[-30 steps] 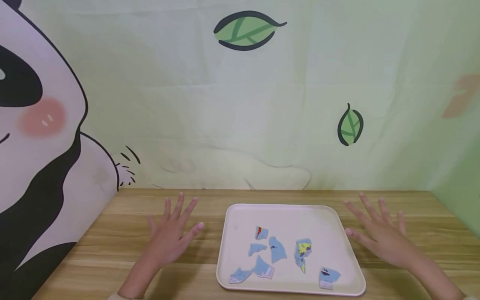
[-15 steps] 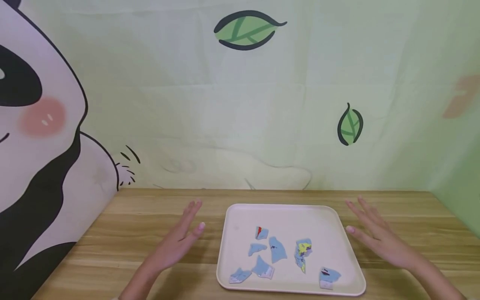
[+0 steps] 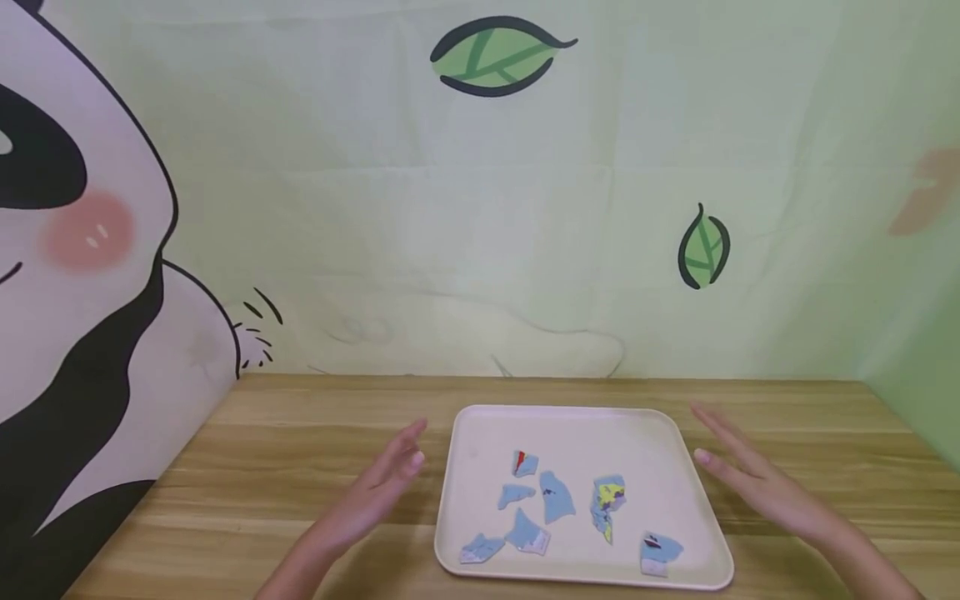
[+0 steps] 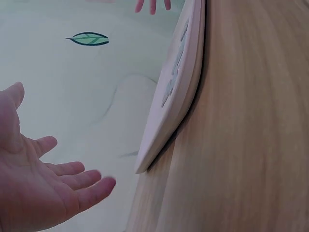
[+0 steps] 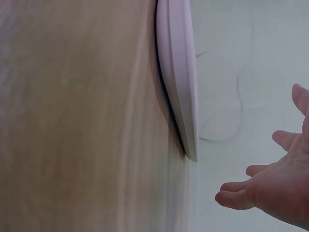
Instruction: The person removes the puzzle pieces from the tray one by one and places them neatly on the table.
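Note:
A pale rectangular tray [image 3: 540,425] rests on the wooden table, with several flat, irregular blue pieces on it that look like puzzle pieces. One piece [image 3: 525,462] has a red patch, another [image 3: 609,500] shows yellow, and a third [image 3: 660,552] lies by the tray's right front corner. My left hand [image 3: 378,483] hovers left of the tray, palm turned inward and fingers extended, holding nothing. On the other side my right hand [image 3: 757,483] is held beside the tray's right rim, also with its fingers extended. Both wrist views show bare palms above the table.
The wooden table [image 3: 300,417] runs back to a pale green wall cloth [image 3: 375,208] printed with leaves. A large panda picture [image 3: 97,333] covers the wall at the left. A green side wall [image 3: 922,367] stands at the right.
Both hands have turned from palms down with spread fingers to palms facing inward. The left hand has shifted slightly right toward the tray; the pieces have stayed put.

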The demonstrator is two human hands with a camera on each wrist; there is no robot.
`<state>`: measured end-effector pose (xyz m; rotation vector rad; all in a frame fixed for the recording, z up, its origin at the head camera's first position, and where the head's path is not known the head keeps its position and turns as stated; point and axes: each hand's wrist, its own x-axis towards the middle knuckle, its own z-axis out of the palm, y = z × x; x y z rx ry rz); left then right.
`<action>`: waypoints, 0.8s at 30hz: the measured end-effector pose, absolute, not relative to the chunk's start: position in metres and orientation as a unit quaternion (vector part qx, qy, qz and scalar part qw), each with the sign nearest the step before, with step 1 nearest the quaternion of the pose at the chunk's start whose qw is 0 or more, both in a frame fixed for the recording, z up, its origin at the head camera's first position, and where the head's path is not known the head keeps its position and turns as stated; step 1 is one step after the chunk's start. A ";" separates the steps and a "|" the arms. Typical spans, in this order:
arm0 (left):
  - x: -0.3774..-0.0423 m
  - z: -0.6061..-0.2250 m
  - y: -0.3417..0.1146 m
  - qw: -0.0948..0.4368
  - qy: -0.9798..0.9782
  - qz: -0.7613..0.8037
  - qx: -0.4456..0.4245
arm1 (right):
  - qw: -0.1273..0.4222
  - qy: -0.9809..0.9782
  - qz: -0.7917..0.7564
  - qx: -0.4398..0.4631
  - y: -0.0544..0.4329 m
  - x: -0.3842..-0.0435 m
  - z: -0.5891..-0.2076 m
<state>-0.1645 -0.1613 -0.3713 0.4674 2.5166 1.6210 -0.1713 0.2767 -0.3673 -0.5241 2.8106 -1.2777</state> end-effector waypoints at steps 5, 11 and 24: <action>-0.163 -0.374 -0.157 0.098 0.806 0.564 0.150 | 0.028 0.890 -0.427 -0.158 0.280 -0.175 -0.371; -0.160 -0.378 -0.154 0.129 0.787 0.583 0.155 | 0.055 0.881 -0.448 -0.141 0.284 -0.179 -0.375; -0.161 -0.393 -0.145 0.171 0.771 0.582 0.195 | 0.122 0.827 -0.527 -0.155 0.288 -0.182 -0.383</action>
